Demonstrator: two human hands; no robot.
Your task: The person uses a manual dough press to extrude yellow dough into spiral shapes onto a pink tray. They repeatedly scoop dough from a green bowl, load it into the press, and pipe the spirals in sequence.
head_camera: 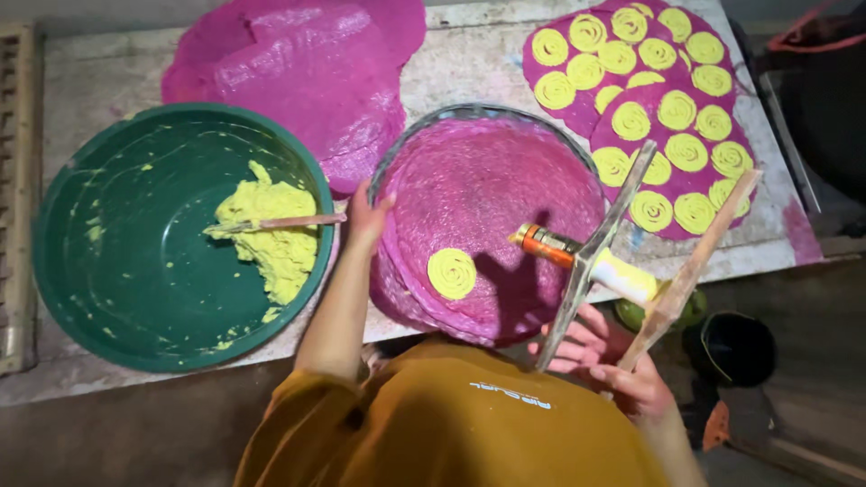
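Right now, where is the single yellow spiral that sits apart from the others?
In the head view, the single yellow spiral lies on the lower-left part of the round pink mat, right of the green basin and just below the left hand.

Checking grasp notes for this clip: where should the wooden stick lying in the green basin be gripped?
Grip the wooden stick at its bare right end, which juts over the green basin's rim beside the left hand. Come from the right; the other end is buried in yellow dough.
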